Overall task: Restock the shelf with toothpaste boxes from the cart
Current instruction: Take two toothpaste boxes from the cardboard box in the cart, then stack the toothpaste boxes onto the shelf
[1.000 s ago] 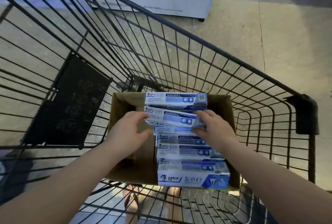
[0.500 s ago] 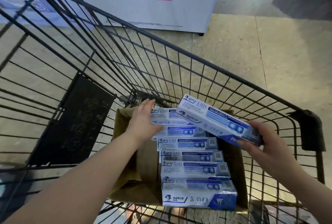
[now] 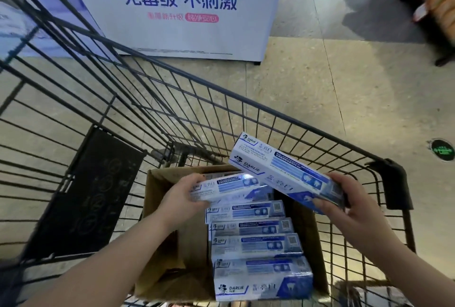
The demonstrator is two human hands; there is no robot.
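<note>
Looking down into a black wire shopping cart (image 3: 396,183) on a beige speckled floor (image 3: 320,85). An open brown cardboard carton (image 3: 194,245) sits in the cart's basket. Along the carton's right side lies a row of long blue-and-white toothpaste boxes (image 3: 256,245), side by side.

The left hand (image 3: 183,198) has its fingers (image 3: 197,181) curled round the left end of the far toothpaste box in the row (image 3: 229,187). The right hand (image 3: 352,208) grips the right end of a lifted toothpaste box (image 3: 283,173), held tilted above the carton's far right corner. A white promotional board with blue Chinese lettering (image 3: 187,11) stands on the floor beyond the cart.

Half a second earlier the left fingers lay stretched over the far box; now they clasp it. A second ago both hands were down on the row, with nothing lifted.
</note>
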